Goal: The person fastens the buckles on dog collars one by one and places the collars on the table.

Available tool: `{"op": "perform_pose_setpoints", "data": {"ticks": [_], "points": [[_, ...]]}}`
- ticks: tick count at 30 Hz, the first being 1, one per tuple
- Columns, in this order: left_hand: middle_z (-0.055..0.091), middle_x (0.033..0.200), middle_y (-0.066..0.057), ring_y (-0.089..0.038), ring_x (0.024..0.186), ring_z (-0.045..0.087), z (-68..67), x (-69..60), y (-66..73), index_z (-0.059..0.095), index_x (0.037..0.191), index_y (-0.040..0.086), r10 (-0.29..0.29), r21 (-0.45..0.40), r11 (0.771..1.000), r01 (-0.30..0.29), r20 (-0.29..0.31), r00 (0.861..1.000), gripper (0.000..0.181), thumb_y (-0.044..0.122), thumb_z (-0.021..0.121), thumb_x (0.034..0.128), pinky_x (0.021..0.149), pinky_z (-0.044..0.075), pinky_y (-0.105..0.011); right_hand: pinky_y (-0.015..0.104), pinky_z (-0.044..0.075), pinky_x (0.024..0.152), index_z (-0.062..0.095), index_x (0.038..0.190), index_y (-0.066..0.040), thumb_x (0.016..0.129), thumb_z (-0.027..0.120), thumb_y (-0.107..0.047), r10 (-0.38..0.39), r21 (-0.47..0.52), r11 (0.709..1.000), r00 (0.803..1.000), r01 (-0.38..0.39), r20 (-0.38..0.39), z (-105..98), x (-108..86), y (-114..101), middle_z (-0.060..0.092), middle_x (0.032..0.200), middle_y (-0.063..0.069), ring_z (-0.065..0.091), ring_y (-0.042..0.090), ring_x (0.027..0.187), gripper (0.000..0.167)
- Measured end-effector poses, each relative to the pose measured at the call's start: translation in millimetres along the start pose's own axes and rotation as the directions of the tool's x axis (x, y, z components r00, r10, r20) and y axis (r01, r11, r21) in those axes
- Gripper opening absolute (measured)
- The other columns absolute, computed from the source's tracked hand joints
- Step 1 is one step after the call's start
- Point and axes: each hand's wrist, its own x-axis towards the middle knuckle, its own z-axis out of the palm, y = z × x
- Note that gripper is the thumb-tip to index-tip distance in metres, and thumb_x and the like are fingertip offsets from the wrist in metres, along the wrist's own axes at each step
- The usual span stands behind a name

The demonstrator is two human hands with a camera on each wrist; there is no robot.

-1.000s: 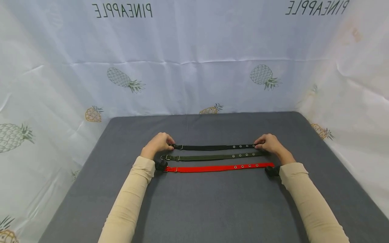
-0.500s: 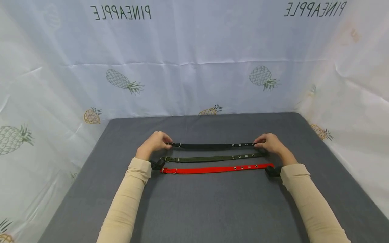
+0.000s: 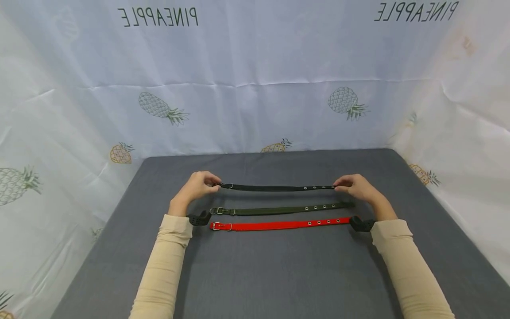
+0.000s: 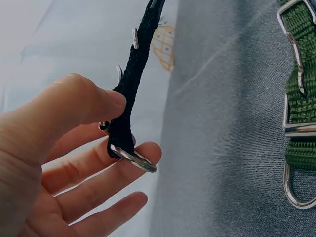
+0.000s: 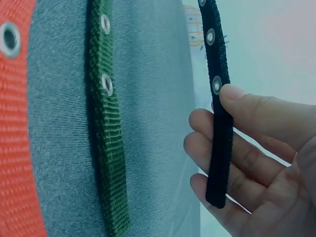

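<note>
A black collar [image 3: 271,188] of webbing, with metal eyelets along its right part, stretches between both hands above the table. My left hand [image 3: 197,184] pinches its buckle end; the left wrist view shows the thumb on the strap and a metal D-ring [image 4: 136,159] by the fingers. At the other end my right hand [image 3: 356,186] pinches the eyelet end, its tip [image 5: 217,190] lying across the fingers. Nearer than the black one, a green collar [image 3: 275,210] lies flat, buckle to the left. Nearest is a red collar [image 3: 267,226], laid out the same way.
The collars are over a dark grey table [image 3: 271,274]. White fabric [image 3: 247,53] printed with pineapples hangs behind and at both sides. A black wrist device [image 3: 200,218] sits at the left cuff, another [image 3: 361,223] at the right, overlapping the red collar's end.
Both hands have lifted the black collar off the table and away from the green one. My left hand has moved left and up; my right hand has shifted only slightly.
</note>
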Motion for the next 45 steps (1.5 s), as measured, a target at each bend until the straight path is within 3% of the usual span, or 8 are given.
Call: {"op": "perform_pose_setpoints", "data": {"ticks": [13, 19, 23, 26, 31, 33, 40, 45], "points": [[0.069, 0.109, -0.021, -0.034, 0.095, 0.066, -1.5, -11.2, -1.1, 0.072, 0.107, 0.001, 0.068, -0.013, 0.997, -0.07, -0.116, 0.991, 0.02, 0.009, 0.062, 0.0921, 0.085, 0.055, -0.048, 0.031, 0.053, 0.071, 0.066, 0.11, 0.005, 0.1, 0.053, -0.018, -0.02, 0.032, 0.999, 0.989, 0.025, -0.149, -3, -9.9, -7, 0.069, 0.1, 0.026, 0.065, 0.032, 0.084, 0.029], [0.069, 0.108, -0.019, -0.033, 0.093, 0.066, -3.4, -14.3, 4.5, 0.072, 0.107, 0.0, 0.093, -0.014, 0.995, -0.097, -0.188, 0.978, 0.019, 0.005, 0.063, 0.0908, 0.083, 0.055, -0.047, 0.024, 0.048, 0.065, 0.067, 0.109, 0.002, 0.096, 0.061, -0.02, 0.029, 0.086, 0.996, 0.965, -0.007, -0.262, -6, -16.9, -17, 0.072, 0.086, 0.013, 0.061, 0.008, 0.07, 0.026], [0.07, 0.105, -0.018, -0.03, 0.09, 0.066, -6.1, -17.0, 10.7, 0.072, 0.107, 0.001, 0.1, -0.028, 0.993, -0.111, -0.258, 0.961, 0.019, 0.005, 0.064, 0.09, 0.082, 0.055, -0.045, 0.019, 0.047, 0.06, 0.069, 0.107, 0.004, 0.092, 0.066, -0.023, 0.073, 0.199, 0.98, 0.93, 0.0, -0.36, -6, -20.5, -25, 0.065, 0.069, -0.021, 0.056, -0.006, 0.062, 0.031], [0.071, 0.102, -0.018, -0.025, 0.087, 0.065, -7.8, -19.9, 14.1, 0.072, 0.108, 0.002, 0.098, -0.049, 0.992, -0.119, -0.309, 0.946, 0.02, 0.004, 0.064, 0.09, 0.083, 0.056, -0.044, 0.016, 0.047, 0.056, 0.068, 0.106, 0.007, 0.091, 0.068, -0.02, 0.076, 0.293, 0.954, 0.894, 0.064, -0.441, -4, -20.8, -30, 0.059, 0.066, -0.035, 0.056, -0.006, 0.058, 0.031], [0.07, 0.105, -0.017, -0.019, 0.087, 0.06, -8.9, -24.4, 17.7, 0.07, 0.114, 0.003, 0.092, -0.086, 0.988, -0.131, -0.357, 0.929, 0.024, 0.005, 0.064, 0.0909, 0.086, 0.055, -0.042, 0.015, 0.047, 0.053, 0.072, 0.091, -0.007, 0.088, 0.07, -0.01, 0.136, 0.461, 0.869, 0.809, 0.179, -0.571, 0, -17.6, -40, 0.062, 0.061, -0.027, 0.053, -0.002, 0.052, 0.005], [0.07, 0.108, -0.016, -0.021, 0.091, 0.062, -8.9, -25.6, 18.8, 0.069, 0.115, 0.003, 0.088, -0.101, 0.986, -0.134, -0.368, 0.926, 0.025, 0.006, 0.063, 0.0915, 0.086, 0.055, -0.041, 0.014, 0.047, 0.053, 0.072, 0.086, -0.014, 0.086, 0.071, -0.008, 0.174, 0.508, 0.837, 0.782, 0.203, -0.598, 0, -15.6, -44, 0.062, 0.059, -0.021, 0.053, -0.001, 0.051, 0.007], [0.07, 0.111, -0.017, -0.03, 0.097, 0.067, -9.0, -27.9, 22.8, 0.069, 0.115, 0.003, 0.079, -0.132, 0.981, -0.144, -0.407, 0.91, 0.024, 0.007, 0.063, 0.0917, 0.087, 0.055, -0.043, 0.013, 0.048, 0.054, 0.073, 0.088, -0.007, 0.085, 0.07, -0.002, 0.217, 0.543, 0.811, 0.751, 0.216, -0.623, -3, -11.9, -56, 0.063, 0.06, -0.021, 0.056, -0.003, 0.052, 0.006], [0.071, 0.104, -0.018, -0.012, 0.087, 0.064, -6.8, -25.9, 28.1, 0.069, 0.114, 0.002, 0.122, -0.133, 0.969, -0.207, -0.471, 0.874, 0.024, 0.005, 0.064, 0.0911, 0.086, 0.056, -0.042, 0.012, 0.047, 0.053, 0.072, 0.09, -0.001, 0.086, 0.068, 0.0, 0.209, 0.553, 0.778, 0.708, 0.298, -0.675, 1, -12.3, -68, 0.065, 0.061, -0.021, 0.056, -0.001, 0.051, 0.006]]}}
